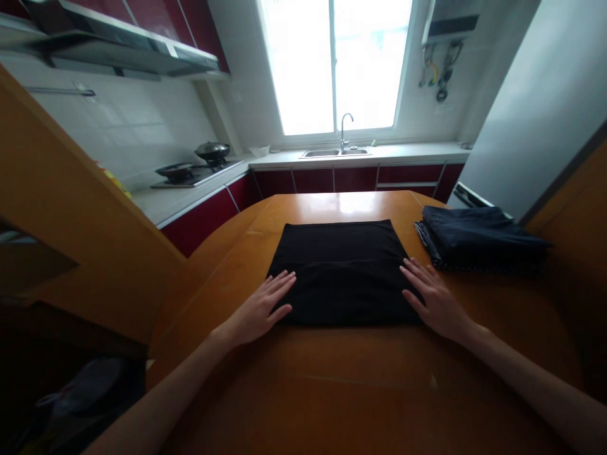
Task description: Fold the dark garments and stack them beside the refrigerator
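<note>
Folding looks mid-way: left hand (pixel 260 309) and right hand (pixel 434 297), both spread flat, press the folded black fabric rectangle (pixel 342 272) on the orange wooden table (pixel 332 379); another fold probably needs its edges gripped

Backlit kitchen, wide-angle view, foreground dim.

Daylight enters through the window (pixel 334 63) ahead of me, blown out to white; it leaves a pale glare patch on the far worktop (pixel 351 203). My near side sits in shadow, corners almost black. Straight edges bow toward the frame borders. Focus acceptable throughout.
</note>
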`<control>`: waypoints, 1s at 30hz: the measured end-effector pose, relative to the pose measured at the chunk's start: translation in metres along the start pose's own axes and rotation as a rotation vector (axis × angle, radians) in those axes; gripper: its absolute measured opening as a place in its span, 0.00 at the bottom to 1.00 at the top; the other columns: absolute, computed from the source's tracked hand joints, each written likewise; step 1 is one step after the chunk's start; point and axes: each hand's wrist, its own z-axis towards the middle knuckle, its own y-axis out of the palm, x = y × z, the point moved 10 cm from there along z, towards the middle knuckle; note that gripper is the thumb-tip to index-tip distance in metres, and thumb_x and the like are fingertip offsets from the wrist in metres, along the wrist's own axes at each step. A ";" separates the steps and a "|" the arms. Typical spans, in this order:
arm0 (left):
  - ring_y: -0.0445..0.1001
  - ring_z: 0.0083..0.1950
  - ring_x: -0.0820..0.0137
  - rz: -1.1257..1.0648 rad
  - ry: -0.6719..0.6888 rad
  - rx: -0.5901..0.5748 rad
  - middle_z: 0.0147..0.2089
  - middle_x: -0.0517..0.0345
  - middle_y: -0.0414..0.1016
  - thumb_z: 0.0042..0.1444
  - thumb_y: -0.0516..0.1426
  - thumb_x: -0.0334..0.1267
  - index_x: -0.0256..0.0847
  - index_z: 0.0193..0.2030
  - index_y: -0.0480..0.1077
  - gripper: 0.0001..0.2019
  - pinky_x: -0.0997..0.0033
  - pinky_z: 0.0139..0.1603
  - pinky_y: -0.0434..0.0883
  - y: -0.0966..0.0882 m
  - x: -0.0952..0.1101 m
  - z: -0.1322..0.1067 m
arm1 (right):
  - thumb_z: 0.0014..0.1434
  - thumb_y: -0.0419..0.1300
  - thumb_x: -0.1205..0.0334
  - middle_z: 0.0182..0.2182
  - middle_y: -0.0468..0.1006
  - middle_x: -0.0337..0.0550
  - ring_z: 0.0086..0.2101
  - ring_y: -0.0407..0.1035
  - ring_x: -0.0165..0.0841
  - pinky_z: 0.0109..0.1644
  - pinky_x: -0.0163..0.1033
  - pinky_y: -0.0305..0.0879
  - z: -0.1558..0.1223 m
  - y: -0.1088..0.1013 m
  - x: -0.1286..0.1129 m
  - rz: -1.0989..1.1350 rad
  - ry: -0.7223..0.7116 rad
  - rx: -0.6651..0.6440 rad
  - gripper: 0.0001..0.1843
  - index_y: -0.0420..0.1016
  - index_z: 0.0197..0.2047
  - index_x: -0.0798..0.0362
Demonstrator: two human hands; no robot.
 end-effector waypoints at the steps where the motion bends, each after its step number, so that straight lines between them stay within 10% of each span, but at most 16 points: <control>1: 0.43 0.78 0.59 -0.006 0.079 -0.044 0.77 0.52 0.47 0.70 0.50 0.51 0.49 0.77 0.45 0.33 0.48 0.75 0.48 0.002 0.012 -0.009 | 0.69 0.51 0.51 0.72 0.53 0.47 0.71 0.44 0.43 0.74 0.58 0.43 -0.009 -0.003 -0.015 0.014 -0.110 -0.038 0.32 0.56 0.73 0.49; 9: 0.63 0.71 0.61 0.035 0.189 0.019 0.72 0.56 0.61 0.69 0.53 0.38 0.52 0.74 0.55 0.27 0.55 0.70 0.65 -0.014 -0.006 -0.057 | 0.69 0.54 0.62 0.69 0.62 0.42 0.66 0.59 0.41 0.70 0.53 0.60 -0.054 -0.012 -0.012 0.022 -0.291 -0.108 0.29 0.60 0.72 0.42; 20: 0.64 0.70 0.67 0.058 0.260 0.024 0.71 0.55 0.64 0.68 0.43 0.25 0.45 0.73 0.57 0.28 0.59 0.71 0.65 -0.009 0.008 -0.051 | 0.68 0.49 0.72 0.67 0.66 0.39 0.65 0.61 0.38 0.70 0.52 0.61 -0.050 -0.011 -0.018 -0.043 -0.434 -0.119 0.31 0.60 0.71 0.42; 30: 0.68 0.68 0.64 -0.053 0.281 0.009 0.70 0.59 0.65 0.68 0.47 0.28 0.55 0.75 0.53 0.31 0.59 0.68 0.69 -0.012 0.044 -0.132 | 0.66 0.54 0.65 0.62 0.71 0.34 0.61 0.66 0.40 0.66 0.50 0.67 -0.127 -0.043 -0.047 0.133 -0.356 -0.187 0.30 0.64 0.68 0.33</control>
